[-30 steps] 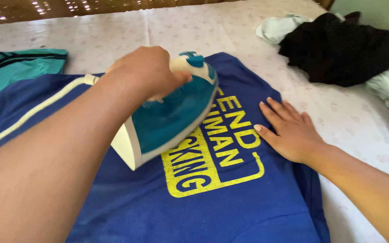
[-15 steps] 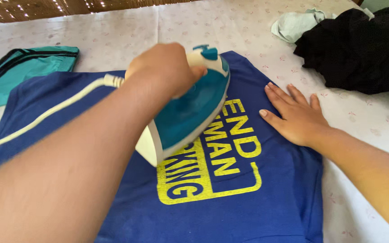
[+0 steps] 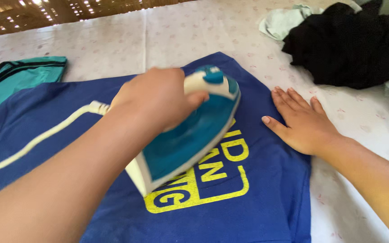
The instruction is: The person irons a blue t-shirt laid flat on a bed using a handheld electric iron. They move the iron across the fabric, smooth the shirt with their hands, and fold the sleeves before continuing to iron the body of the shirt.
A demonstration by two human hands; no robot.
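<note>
A blue T-shirt (image 3: 266,198) with a yellow print lies flat on a white flowered sheet (image 3: 113,40). My left hand (image 3: 158,99) grips the handle of a teal and white iron (image 3: 194,130), which rests on the shirt's print and covers part of it. The iron's white cord (image 3: 46,135) trails left across the shirt. My right hand (image 3: 305,121) lies flat, fingers spread, on the shirt's right edge, just right of the iron's tip.
A folded teal garment (image 3: 19,83) lies at the left edge. A heap of black cloth (image 3: 347,42) with pale green cloth (image 3: 284,20) beside it sits at the back right. A woven wall (image 3: 46,11) runs along the far side.
The iron has slid to the right over the yellow print, covering more of it. My right hand stays pressed flat on the shirt's right edge.
</note>
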